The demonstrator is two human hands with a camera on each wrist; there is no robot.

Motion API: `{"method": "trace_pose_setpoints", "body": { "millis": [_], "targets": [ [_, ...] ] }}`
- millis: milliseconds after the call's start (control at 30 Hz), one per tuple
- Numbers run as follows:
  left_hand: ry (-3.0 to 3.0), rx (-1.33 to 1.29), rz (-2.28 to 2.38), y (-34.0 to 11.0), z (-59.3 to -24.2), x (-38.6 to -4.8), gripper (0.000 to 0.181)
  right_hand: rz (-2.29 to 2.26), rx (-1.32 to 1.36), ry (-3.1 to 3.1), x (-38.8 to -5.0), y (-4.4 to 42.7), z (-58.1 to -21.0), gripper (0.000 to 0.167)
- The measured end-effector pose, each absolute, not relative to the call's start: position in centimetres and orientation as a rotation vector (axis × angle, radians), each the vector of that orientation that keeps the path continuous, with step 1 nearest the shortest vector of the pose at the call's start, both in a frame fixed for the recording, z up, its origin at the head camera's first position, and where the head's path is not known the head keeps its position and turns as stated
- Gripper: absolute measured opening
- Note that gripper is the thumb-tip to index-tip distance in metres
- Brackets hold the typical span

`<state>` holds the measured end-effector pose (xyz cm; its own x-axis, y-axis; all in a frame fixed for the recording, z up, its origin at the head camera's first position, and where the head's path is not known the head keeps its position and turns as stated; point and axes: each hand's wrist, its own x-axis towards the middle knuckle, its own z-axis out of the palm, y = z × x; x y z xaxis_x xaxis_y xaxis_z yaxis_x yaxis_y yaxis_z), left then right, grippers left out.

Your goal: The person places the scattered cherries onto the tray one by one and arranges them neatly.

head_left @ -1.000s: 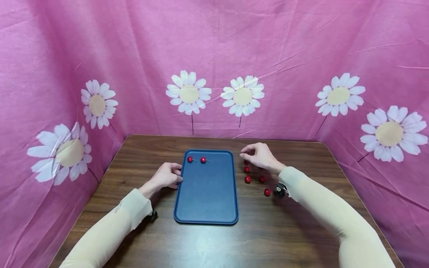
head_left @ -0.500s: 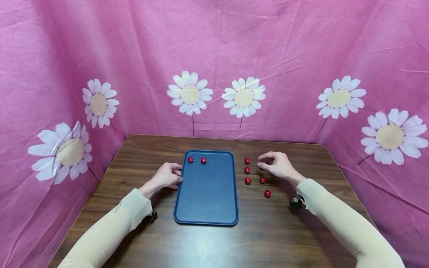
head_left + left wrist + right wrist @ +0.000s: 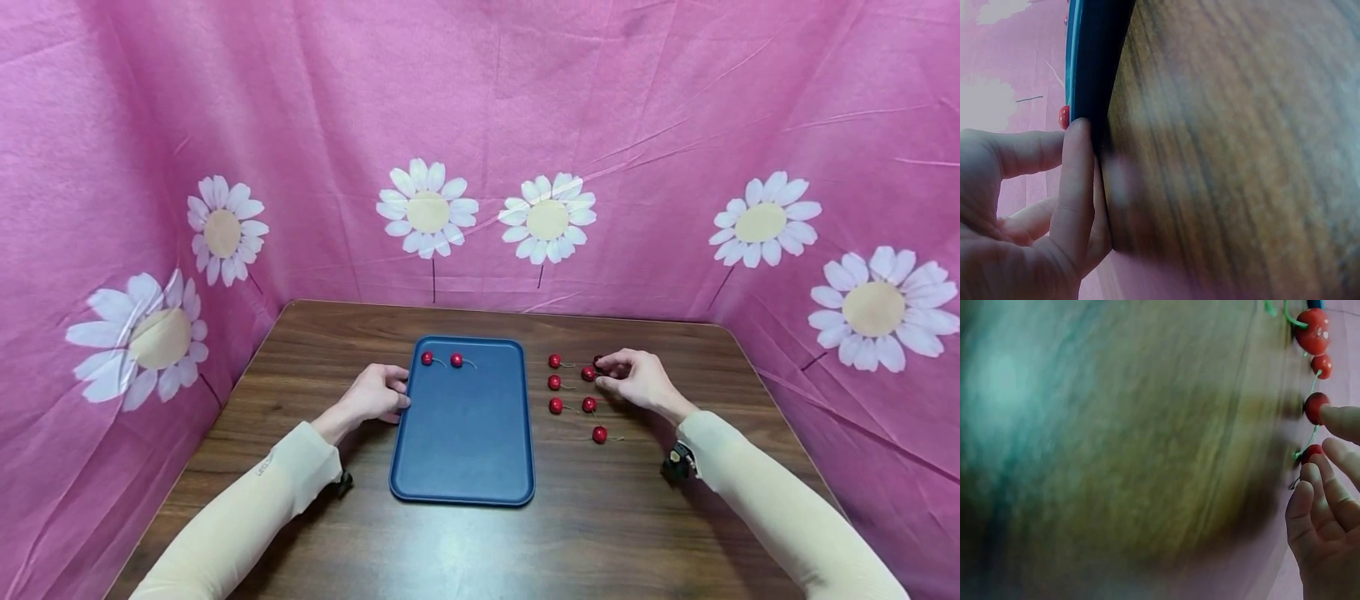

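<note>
In the head view, a dark blue tray lies on the brown table, with two red cherries with stems near its far edge. My left hand touches the tray's left edge, thumb and finger apart; in the left wrist view, the fingertips meet its outer side. Several more cherries lie right of the tray. My right hand is low over the far ones, its thumb by one cherry and a forefinger partly covering another. In the right wrist view, a gap shows between thumb and forefinger.
The wood-grain table reaches back to a pink cloth with white daisies, which surrounds it on three sides. A nearer cherry lies closest to the table's front. Dark wrist-worn gear sits below the right sleeve.
My right hand has moved right, away from the farthest cherry of the row beside the tray, uncovering it and another cherry. The left hand and tray have stayed put.
</note>
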<state>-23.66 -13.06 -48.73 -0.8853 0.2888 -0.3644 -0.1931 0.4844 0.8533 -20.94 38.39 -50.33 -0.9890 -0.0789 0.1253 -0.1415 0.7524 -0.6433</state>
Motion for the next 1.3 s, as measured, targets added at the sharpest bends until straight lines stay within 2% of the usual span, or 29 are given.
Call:
{"method": "trace_pose_setpoints", "body": {
  "millis": [567,933,1300],
  "targets": [
    [2.283,0.082,1.406,-13.02,-48.81,-23.53,0.061,0.760,0.279,-2.870,-21.75,38.36,-50.89,0.005],
    [2.269,0.128,1.442,-13.02,-48.66,-23.41,0.063,0.740,0.315,-2.853,-21.72,38.16,-51.01,0.013],
    [2.271,0.112,1.439,-13.10,-48.80,-23.48,0.063,0.785,0.273,-2.845,-21.45,37.81,-50.67,0.006]
  ]
}}
